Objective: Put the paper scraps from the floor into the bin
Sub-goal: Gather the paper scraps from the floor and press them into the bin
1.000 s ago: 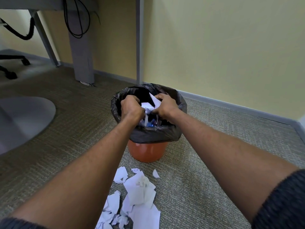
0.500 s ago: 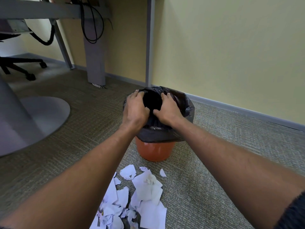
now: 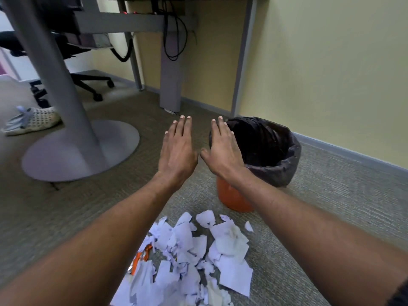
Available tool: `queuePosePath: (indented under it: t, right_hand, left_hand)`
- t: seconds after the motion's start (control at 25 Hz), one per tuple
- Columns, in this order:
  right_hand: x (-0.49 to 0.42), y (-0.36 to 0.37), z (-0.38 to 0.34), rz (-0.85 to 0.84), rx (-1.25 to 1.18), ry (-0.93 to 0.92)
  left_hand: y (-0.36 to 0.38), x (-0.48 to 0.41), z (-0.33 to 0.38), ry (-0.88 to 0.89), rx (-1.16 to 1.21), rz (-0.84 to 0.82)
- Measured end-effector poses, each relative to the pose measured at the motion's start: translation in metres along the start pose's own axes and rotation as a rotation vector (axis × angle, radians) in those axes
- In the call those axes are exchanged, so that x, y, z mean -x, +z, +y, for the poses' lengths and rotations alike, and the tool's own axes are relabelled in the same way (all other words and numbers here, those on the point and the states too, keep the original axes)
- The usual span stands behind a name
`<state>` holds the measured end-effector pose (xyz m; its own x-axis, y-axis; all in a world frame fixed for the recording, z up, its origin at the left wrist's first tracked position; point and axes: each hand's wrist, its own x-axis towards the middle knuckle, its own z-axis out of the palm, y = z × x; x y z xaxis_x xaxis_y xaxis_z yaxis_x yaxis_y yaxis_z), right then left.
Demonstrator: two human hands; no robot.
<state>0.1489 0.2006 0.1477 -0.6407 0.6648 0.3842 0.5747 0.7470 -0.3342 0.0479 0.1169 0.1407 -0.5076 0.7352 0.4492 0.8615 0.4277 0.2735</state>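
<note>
Both came out of the orange plastic bin with black liner [image 3: 276,173] empty. The heap of torn white paper scraps [image 3: 192,257] sits on the grey-green carpet floor [image 3: 331,217] just short of the bin, running near-to-far. It's below and bodyward of both palms. The left hand [image 3: 177,153] is over carpet and looks marginally nearer; the right hand [image 3: 224,152] is over the rim. Fingers [image 3: 183,127] straight, slightly spread, holding nothing.

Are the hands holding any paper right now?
No. The left hand and right hand are both open with straight fingers and hold nothing. The paper scraps lie on the floor, near the bin.
</note>
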Motion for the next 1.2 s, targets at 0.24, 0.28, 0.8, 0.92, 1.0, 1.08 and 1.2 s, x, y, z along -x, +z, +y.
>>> queuePosePath:
  t: [0.24, 0.28, 0.8, 0.92, 1.0, 1.08, 1.2]
  right_hand:
    - [0.035, 0.041, -0.038, -0.125, -0.053, -0.060]
    - [0.042, 0.049, -0.040, -0.158, -0.064, -0.057]
    - [0.113, 0.149, 0.007, -0.758, 0.051, 0.077]
    - [0.118, 0.166, 0.016, -0.889, 0.106, 0.091]
    - [0.119, 0.175, 0.019, -0.943, 0.136, 0.096]
    - [0.117, 0.182, 0.021, -0.979, 0.144, 0.111]
    - [0.110, 0.190, 0.021, -1.031, 0.171, 0.104]
  left_hand:
    - [-0.016, 0.051, -0.058, -0.162, 0.006, -0.104]
    - [-0.015, 0.060, -0.066, -0.190, 0.015, -0.129]
    - [0.061, 0.113, -0.128, -0.363, -0.090, -0.861]
    - [0.079, 0.116, -0.133, -0.311, -0.184, -1.019]
    - [0.090, 0.120, -0.137, -0.301, -0.238, -1.069]
    - [0.101, 0.123, -0.142, -0.308, -0.265, -1.105]
    - [0.110, 0.123, -0.147, -0.364, -0.270, -1.143]
